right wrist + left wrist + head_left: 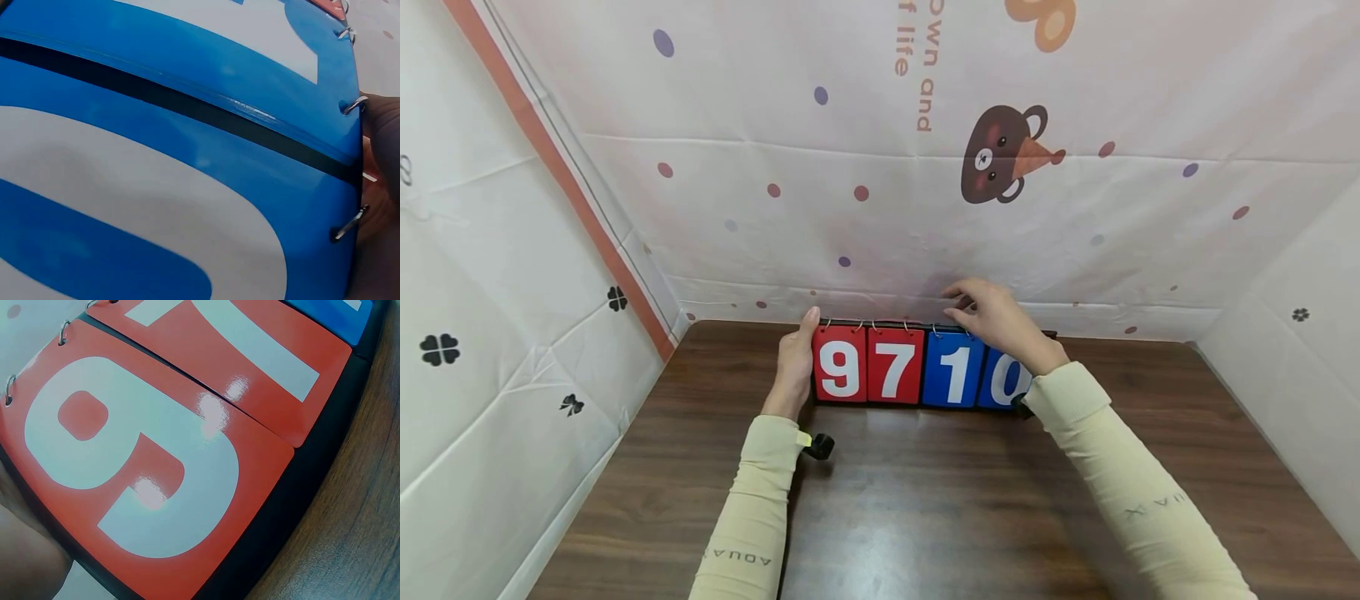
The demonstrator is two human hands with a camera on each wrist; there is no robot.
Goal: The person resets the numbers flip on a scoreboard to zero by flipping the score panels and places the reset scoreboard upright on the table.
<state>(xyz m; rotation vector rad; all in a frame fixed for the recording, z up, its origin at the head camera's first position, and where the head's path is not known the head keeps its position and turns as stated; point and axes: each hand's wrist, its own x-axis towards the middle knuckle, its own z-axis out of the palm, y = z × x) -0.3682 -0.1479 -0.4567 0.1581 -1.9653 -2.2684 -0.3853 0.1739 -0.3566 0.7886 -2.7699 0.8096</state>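
Observation:
A flip scoreboard [922, 407] with a black backing stands at the back of the table. Its ring-bound number cards show a red 9 [822, 367], a red 7 [913, 387], a blue 1 [934, 387] and a blue 0 [988, 396]. At its left end my left hand [792, 367] grips the side edge, thumb up near the top corner and the other fingers mostly hidden behind. My right hand [1000, 321] is at the top edge over the blue cards, thumb and forefinger apart. In the right wrist view, part of that hand shows beyond the metal rings [357, 105].
The brown wood-grain table [880, 500] extends in front of the scoreboard. Close behind it hangs a pale printed cloth [760, 250] with dots and a bear figure. More pale cloth [490, 292] covers the left side. A small black device [820, 447] sits at the left wrist.

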